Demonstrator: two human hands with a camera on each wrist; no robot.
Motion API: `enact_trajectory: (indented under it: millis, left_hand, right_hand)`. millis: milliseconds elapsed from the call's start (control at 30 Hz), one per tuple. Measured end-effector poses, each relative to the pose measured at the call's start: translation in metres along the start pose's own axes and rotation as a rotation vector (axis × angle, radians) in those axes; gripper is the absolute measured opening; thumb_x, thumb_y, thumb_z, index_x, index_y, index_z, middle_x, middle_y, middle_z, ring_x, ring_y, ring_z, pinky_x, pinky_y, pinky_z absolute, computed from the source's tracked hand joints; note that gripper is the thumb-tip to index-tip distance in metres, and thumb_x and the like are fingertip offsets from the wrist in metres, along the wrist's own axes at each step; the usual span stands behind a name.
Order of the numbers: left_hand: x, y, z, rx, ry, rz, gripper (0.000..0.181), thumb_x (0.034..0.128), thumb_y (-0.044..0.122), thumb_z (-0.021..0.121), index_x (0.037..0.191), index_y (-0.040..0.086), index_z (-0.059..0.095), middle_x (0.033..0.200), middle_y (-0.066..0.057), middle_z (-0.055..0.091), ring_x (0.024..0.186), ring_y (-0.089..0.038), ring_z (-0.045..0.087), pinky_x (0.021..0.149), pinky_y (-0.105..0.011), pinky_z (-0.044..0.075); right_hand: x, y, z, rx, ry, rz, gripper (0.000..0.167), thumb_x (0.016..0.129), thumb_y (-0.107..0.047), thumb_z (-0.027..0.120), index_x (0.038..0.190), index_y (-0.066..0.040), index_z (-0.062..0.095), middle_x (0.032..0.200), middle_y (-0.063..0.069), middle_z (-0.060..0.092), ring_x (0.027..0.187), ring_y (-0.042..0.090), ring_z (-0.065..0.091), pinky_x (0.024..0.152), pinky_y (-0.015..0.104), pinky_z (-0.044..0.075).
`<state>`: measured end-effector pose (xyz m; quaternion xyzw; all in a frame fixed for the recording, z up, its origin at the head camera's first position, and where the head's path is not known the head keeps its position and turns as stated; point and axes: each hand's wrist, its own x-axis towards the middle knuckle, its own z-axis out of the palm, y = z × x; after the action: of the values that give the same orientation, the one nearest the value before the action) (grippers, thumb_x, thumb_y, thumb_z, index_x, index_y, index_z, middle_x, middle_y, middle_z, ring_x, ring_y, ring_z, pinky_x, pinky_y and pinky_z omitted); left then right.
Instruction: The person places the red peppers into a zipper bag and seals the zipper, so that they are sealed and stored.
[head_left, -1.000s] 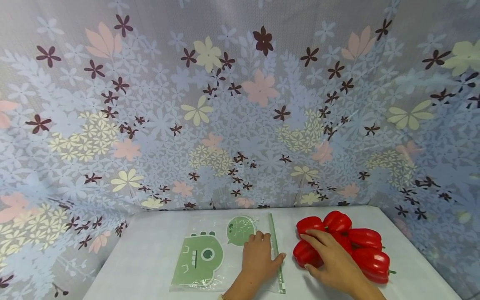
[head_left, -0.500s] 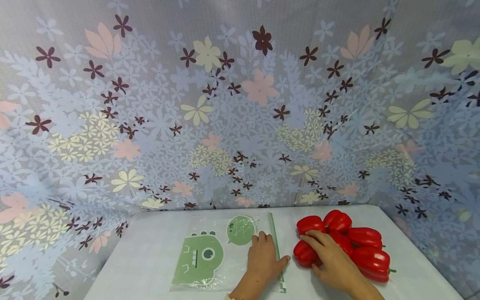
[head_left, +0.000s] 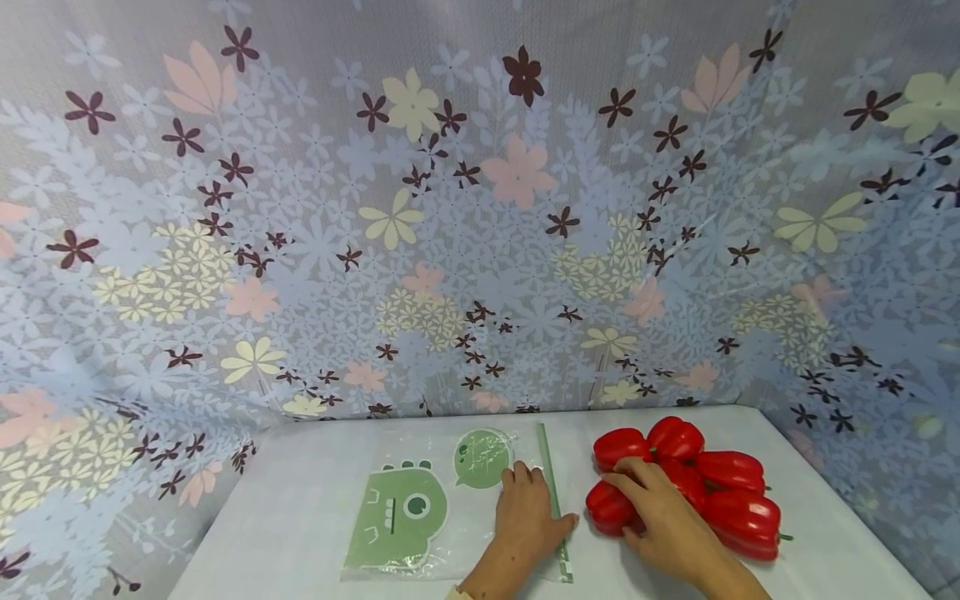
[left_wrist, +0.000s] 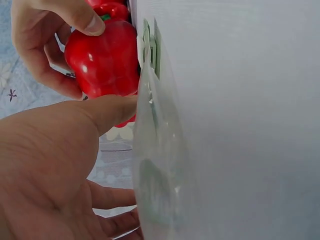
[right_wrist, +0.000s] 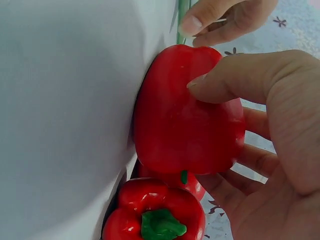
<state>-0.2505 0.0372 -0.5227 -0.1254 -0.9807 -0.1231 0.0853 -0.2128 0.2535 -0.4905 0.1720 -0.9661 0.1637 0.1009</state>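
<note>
A flat clear zip bag [head_left: 401, 517] with a green monster print lies on the white table. My left hand [head_left: 523, 517] rests on its right part, by the green zip strip [head_left: 550, 471], thumb spread past the strip. To the right, my right hand [head_left: 663, 521] holds the nearest-left red bell pepper [head_left: 606, 507] of a cluster. In the right wrist view the thumb lies on one side of this bell pepper [right_wrist: 185, 120] and the fingers wrap behind it. The left wrist view shows the bag's film [left_wrist: 157, 165] under the left hand [left_wrist: 55, 155].
Several other red bell peppers [head_left: 742, 523] with green stems lie close around the right hand. The white table [head_left: 262, 500] extends left of the bag. A flower-patterned cloth [head_left: 480, 250] hangs behind and at both sides.
My right thumb has drawn in against the bell pepper and now grips it. My left hand has shifted slightly right on the bag. The bag and other peppers look unmoved.
</note>
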Motion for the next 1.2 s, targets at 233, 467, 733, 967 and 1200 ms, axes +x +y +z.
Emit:
enact_trajectory:
  millis: [233,467,733,967,1200]
  left_hand:
    - [0.001,0.000,0.000,-0.038,-0.034,-0.020,0.097,0.0762,0.061,0.088,0.136,-0.010,0.060,0.123,-0.022,0.053,0.111,-0.033,0.049,0.088,-0.038,0.060]
    - [0.001,-0.001,-0.002,-0.125,-0.037,-0.044,0.080,0.0793,0.043,0.088,0.133,-0.010,0.061,0.122,-0.020,0.053,0.110,-0.031,0.047,0.087,-0.045,0.060]
    - [0.000,-0.004,-0.003,-0.248,0.078,-0.028,0.036,0.0794,0.018,0.080,0.106,-0.004,0.069,0.092,-0.011,0.060,0.088,-0.028,0.057,0.072,-0.043,0.057]
    - [0.000,-0.009,-0.004,-0.388,0.133,-0.041,0.024,0.0772,0.007,0.077,0.100,-0.001,0.074,0.082,-0.007,0.068,0.079,-0.024,0.068,0.068,-0.039,0.058]
    - [0.001,-0.014,-0.004,-0.566,0.118,-0.074,0.018,0.0773,0.006,0.075,0.094,0.002,0.072,0.068,0.006,0.064,0.062,-0.007,0.058,0.055,-0.027,0.050]
  right_hand:
    - [0.001,-0.002,-0.001,0.018,-0.026,0.019,0.078,0.064,-0.018,0.100,0.136,-0.016,0.070,0.141,0.007,0.057,0.131,0.034,0.052,0.095,0.056,0.059]
    - [0.001,-0.003,0.000,0.023,-0.017,0.020,0.078,0.064,-0.017,0.100,0.135,-0.016,0.070,0.142,0.007,0.057,0.132,0.035,0.051,0.093,0.056,0.060]
    - [0.002,-0.005,0.002,0.013,-0.031,0.030,0.077,0.064,-0.020,0.100,0.135,-0.017,0.070,0.137,0.004,0.056,0.125,0.028,0.058,0.093,0.051,0.061]
    - [0.001,-0.005,0.004,0.017,-0.008,0.006,0.070,0.066,-0.022,0.099,0.130,-0.021,0.071,0.134,0.003,0.055,0.120,0.025,0.057,0.092,0.049,0.061]
    - [0.000,-0.005,0.007,0.032,0.054,-0.037,0.068,0.067,-0.026,0.099,0.129,-0.021,0.071,0.133,0.004,0.055,0.121,0.025,0.053,0.091,0.047,0.062]
